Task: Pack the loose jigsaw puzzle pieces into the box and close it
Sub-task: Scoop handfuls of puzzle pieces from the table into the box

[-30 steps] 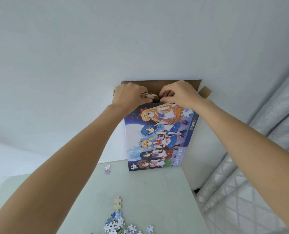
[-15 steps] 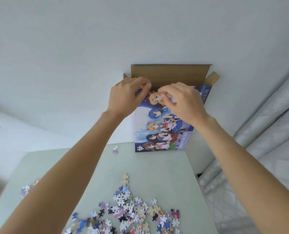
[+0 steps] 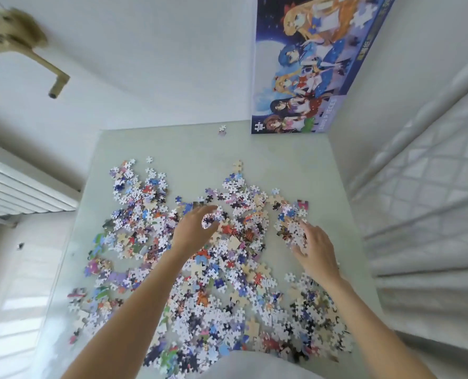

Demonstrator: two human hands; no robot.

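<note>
Hands have left the box (image 3: 309,77); left hand (image 3: 193,231) curls empty over pieces (image 3: 227,269), right hand (image 3: 313,246) grips a clump: another load starting.

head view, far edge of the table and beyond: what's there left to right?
Radiator → beige wall fixture → lone puzzle piece → puzzle box standing on the table → curtain.

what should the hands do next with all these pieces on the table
Probably close both hands on a handful and carry it to the box. The left hand hovers over the pile of loose pieces with curled fingers; the right hand already rests on a clump near the pile's right edge. The box stands upright at the table's far edge, and most pieces are still unpacked.
</note>
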